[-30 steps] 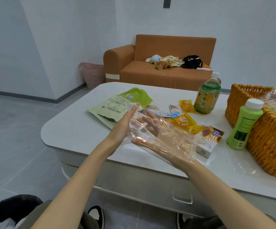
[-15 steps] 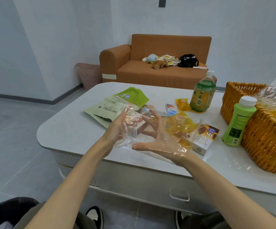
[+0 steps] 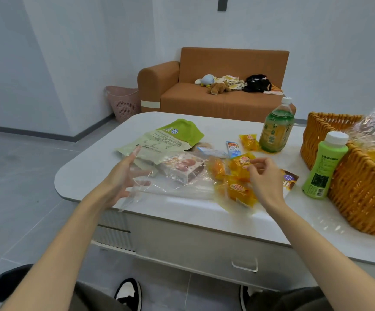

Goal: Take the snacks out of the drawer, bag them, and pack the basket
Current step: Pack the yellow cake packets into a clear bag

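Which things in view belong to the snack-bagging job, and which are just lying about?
Job: left hand, right hand, clear bag, yellow snack packets, pink snack box, green pouch, tea bottle, green bottle, wicker basket.
Lying about: orange sofa, soft toys, black bundle, pink bin.

The woven basket (image 3: 361, 198) is orange-brown, the snack packets (image 3: 241, 190) yellow, the white-capped bottle (image 3: 323, 167) bright green, the table (image 3: 92, 171) white.
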Demonstrator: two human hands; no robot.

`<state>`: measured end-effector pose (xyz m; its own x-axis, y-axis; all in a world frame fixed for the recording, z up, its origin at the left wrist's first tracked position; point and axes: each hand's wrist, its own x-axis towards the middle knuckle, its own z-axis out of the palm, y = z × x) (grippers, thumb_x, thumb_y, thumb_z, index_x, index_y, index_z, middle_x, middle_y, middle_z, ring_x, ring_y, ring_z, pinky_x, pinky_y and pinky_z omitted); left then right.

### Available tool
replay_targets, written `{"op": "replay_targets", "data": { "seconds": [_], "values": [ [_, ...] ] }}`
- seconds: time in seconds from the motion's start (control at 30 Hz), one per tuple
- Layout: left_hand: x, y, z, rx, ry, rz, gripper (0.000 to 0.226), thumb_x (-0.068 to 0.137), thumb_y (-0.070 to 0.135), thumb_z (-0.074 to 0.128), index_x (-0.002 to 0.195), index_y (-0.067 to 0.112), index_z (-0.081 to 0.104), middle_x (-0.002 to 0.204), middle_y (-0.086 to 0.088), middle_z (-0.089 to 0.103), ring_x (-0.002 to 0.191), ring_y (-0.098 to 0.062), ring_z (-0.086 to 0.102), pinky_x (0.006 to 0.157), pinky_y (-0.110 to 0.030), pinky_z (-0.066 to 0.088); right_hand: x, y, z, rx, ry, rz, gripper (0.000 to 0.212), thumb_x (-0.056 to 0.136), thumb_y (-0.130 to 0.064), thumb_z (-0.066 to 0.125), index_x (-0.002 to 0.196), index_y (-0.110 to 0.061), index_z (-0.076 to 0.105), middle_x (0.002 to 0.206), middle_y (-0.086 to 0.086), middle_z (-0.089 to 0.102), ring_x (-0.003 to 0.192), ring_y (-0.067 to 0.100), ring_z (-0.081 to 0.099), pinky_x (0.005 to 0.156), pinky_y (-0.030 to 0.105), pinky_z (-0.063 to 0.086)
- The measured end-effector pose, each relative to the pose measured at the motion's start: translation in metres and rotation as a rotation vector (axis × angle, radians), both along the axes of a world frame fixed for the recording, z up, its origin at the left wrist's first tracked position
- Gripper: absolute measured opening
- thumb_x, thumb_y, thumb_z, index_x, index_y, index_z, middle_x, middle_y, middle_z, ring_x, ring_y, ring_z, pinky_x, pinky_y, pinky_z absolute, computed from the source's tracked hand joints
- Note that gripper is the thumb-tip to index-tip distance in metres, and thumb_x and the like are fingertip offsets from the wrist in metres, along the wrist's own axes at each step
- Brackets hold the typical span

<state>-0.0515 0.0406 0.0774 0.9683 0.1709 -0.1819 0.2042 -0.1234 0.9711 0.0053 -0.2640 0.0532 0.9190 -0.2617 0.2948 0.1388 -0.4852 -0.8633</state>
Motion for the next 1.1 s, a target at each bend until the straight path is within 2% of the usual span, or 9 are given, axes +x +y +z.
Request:
{"op": "replay_targets", "data": {
  "seconds": [0.1, 0.2, 0.3, 0.4, 0.57, 0.67, 0.83, 0.97, 1.1],
  "values": [
    [-0.005, 0.011, -0.002, 0.046, 0.029, 0.005, 0.043, 0.097, 0.062, 0.023, 0.140, 0.056, 0.024, 0.123, -0.005, 0.064, 0.100, -0.023, 0.066, 0.086, -0.039, 0.045, 0.004, -0.001, -0.014, -0.450, 0.116, 0.126, 0.013, 0.091, -0.019, 0.057, 0.103, -0.014, 0.055, 0.108, 0.006, 0.062, 0.095, 0.022, 0.054, 0.075, 0.035, 0.047],
    [-0.005, 0.019, -0.006, 0.089, 0.070, 0.020, 0.049, 0.097, 0.061, 0.021, 0.145, 0.051, 0.021, 0.118, -0.004, 0.067, 0.098, -0.022, 0.066, 0.075, -0.033, 0.046, -0.003, 0.006, -0.023, -0.832, 0.282, 0.160, 0.046, 0.092, -0.050, 0.051, 0.121, -0.014, 0.047, 0.126, 0.006, 0.050, 0.116, 0.025, 0.045, 0.084, 0.040, 0.045],
    [-0.003, 0.021, -0.009, 0.132, 0.104, 0.007, 0.054, 0.096, 0.060, 0.018, 0.148, 0.047, 0.015, 0.113, -0.001, 0.068, 0.100, -0.023, 0.065, 0.071, -0.032, 0.047, -0.012, 0.010, -0.025, -1.033, 0.398, 0.162, 0.066, 0.089, -0.063, 0.046, 0.130, -0.012, 0.040, 0.135, 0.008, 0.039, 0.126, 0.029, 0.038, 0.092, 0.042, 0.043],
    [0.000, 0.022, -0.013, 0.153, 0.121, 0.014, 0.057, 0.095, 0.062, 0.016, 0.149, 0.046, 0.011, 0.111, 0.000, 0.069, 0.108, -0.028, 0.061, 0.073, -0.034, 0.046, -0.009, 0.007, -0.025, -0.965, 0.397, 0.210, 0.050, 0.093, -0.050, 0.048, 0.123, -0.010, 0.039, 0.129, 0.012, 0.048, 0.117, 0.033, 0.049, 0.088, 0.043, 0.046],
    [0.005, 0.020, -0.014, 0.124, 0.146, 0.074, 0.059, 0.095, 0.064, 0.018, 0.149, 0.041, 0.013, 0.112, -0.004, 0.068, 0.103, -0.028, 0.060, 0.072, -0.035, 0.043, -0.001, -0.004, 0.009, -0.365, 0.200, 0.151, 0.041, 0.087, -0.035, 0.064, 0.116, -0.015, 0.042, 0.111, 0.008, 0.059, 0.096, 0.026, 0.058, 0.076, 0.040, 0.050],
    [0.009, 0.019, -0.015, 0.132, 0.172, 0.090, 0.060, 0.095, 0.062, 0.015, 0.150, 0.037, 0.013, 0.109, -0.005, 0.068, 0.094, -0.024, 0.059, 0.075, -0.036, 0.042, -0.007, -0.007, 0.029, -0.072, 0.090, 0.307, 0.039, 0.088, -0.021, 0.065, 0.118, -0.022, 0.039, 0.105, -0.002, 0.055, 0.092, 0.017, 0.058, 0.074, 0.032, 0.048],
    [0.015, 0.013, -0.022, 0.104, 0.206, 0.119, 0.055, 0.096, 0.059, 0.016, 0.145, 0.034, 0.023, 0.108, -0.009, 0.069, 0.088, -0.027, 0.057, 0.068, -0.031, 0.043, -0.016, -0.007, 0.023, -0.347, 0.235, 0.536, 0.048, 0.083, -0.018, 0.066, 0.117, -0.032, 0.035, 0.116, 0.002, 0.044, 0.106, 0.021, 0.048, 0.084, 0.036, 0.046],
    [0.018, 0.010, -0.024, 0.094, 0.268, 0.112, 0.068, 0.094, 0.059, 0.018, 0.129, 0.009, 0.048, 0.102, -0.005, 0.070, 0.085, -0.026, 0.060, 0.065, -0.033, 0.044, -0.022, -0.004, 0.024, -0.525, 0.169, 0.544, 0.049, 0.078, -0.016, 0.066, 0.115, -0.028, 0.036, 0.111, -0.001, 0.043, 0.109, 0.020, 0.040, 0.088, 0.039, 0.042],
    [0.018, 0.006, -0.020, 0.063, 0.245, 0.096, 0.047, 0.096, 0.055, 0.018, 0.124, 0.023, 0.037, 0.110, -0.010, 0.068, 0.092, -0.029, 0.065, 0.071, -0.036, 0.045, -0.022, -0.005, 0.024, -0.733, 0.023, 0.516, 0.051, 0.076, -0.018, 0.066, 0.119, -0.031, 0.041, 0.117, -0.005, 0.048, 0.110, 0.020, 0.037, 0.089, 0.039, 0.041]
  ]
}}
